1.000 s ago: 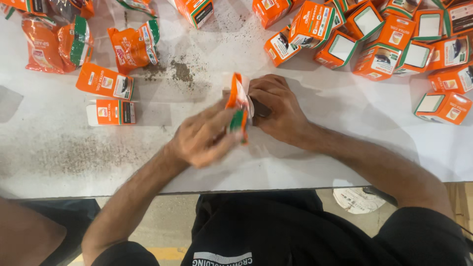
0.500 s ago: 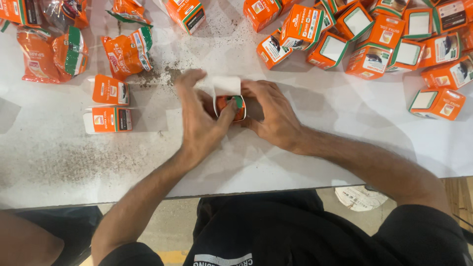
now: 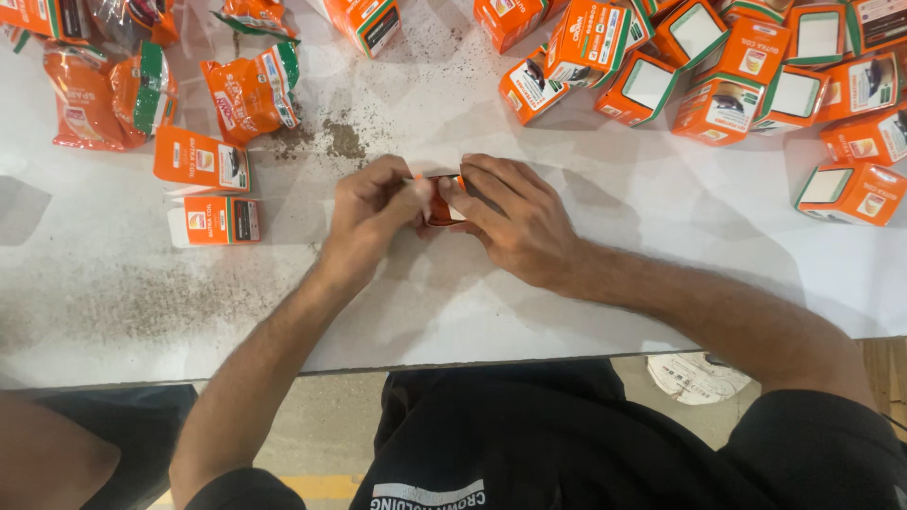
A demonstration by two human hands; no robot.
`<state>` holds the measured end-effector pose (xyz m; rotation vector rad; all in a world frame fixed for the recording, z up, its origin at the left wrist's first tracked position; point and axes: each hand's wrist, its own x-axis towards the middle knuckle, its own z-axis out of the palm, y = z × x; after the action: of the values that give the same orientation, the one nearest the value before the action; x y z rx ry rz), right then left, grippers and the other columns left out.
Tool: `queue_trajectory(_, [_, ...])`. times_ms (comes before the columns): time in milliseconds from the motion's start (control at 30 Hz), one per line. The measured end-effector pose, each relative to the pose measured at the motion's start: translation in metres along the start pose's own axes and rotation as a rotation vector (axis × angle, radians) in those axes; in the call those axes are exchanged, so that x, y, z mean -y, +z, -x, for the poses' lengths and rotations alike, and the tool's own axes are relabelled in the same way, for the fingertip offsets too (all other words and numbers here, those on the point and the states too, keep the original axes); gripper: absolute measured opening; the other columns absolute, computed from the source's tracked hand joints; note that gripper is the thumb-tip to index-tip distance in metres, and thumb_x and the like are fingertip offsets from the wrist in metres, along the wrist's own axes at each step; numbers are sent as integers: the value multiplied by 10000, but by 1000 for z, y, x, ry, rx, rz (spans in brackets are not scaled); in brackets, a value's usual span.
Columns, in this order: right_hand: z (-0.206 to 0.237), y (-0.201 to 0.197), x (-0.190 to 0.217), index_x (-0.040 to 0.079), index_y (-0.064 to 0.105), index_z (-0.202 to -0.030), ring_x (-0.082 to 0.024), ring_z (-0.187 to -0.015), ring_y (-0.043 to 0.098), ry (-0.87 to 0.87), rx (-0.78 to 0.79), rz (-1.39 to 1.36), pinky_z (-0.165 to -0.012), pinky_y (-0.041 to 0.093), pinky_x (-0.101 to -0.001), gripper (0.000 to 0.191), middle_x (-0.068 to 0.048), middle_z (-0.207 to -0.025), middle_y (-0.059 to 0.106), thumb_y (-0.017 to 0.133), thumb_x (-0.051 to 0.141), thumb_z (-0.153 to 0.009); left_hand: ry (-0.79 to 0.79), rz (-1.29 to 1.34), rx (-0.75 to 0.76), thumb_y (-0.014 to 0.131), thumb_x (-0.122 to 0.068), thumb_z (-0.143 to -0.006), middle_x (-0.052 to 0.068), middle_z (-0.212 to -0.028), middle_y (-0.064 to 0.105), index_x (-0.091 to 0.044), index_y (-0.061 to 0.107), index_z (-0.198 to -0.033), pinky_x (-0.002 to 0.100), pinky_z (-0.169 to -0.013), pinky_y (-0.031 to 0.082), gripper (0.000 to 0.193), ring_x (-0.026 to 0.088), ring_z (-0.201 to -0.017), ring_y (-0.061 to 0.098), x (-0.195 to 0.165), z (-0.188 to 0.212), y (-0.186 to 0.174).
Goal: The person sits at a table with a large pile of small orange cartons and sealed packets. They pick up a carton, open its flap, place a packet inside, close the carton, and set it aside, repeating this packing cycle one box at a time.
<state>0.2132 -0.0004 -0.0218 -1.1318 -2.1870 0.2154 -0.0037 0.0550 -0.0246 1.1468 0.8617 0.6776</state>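
Fingers of the left hand (image 3: pixel 373 212) and right hand (image 3: pixel 515 217) close together on a small orange cardboard box (image 3: pixel 440 200) — each grip clenched around one end, the box mostly hidden between them and resting low on the white table (image 3: pixel 567 312). Dark crumbs (image 3: pixel 345 142) are scattered just beyond the hands. Two flattened orange cartons (image 3: pixel 208 194) lie to the left, crumpled orange foil pouches (image 3: pixel 250 90) behind them, and a heap of folded orange boxes (image 3: pixel 746 76) fills the far right. Both forearms angle inward from the table's near edge — wrists low, knuckles up.
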Motion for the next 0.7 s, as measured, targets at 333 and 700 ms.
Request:
queue_trajectory(333, [13, 9, -5, 54, 476, -1171, -370, -1204, 665, 192, -35, -154, -993, 551, -456, 572, -157, -1267, 676, 850, -6, -743, 859, -849, 92, 850, -86, -816, 257, -1371, 601, 36, 589, -1207, 484, -1079, 527, 486, 432, -1330, 570, 6, 14, 6])
queue_trajectory(700, [14, 11, -6, 73, 449, -1211, -374, -1179, 666, 162, -32, -154, -971, 548, -472, 636, -156, -1273, 669, 888, 32, -752, 918, -1039, 114, 812, -203, -916, 260, -1478, 547, 5, 586, -967, 546, -1171, 465, 311, 425, -1433, 492, 9, 15, 2])
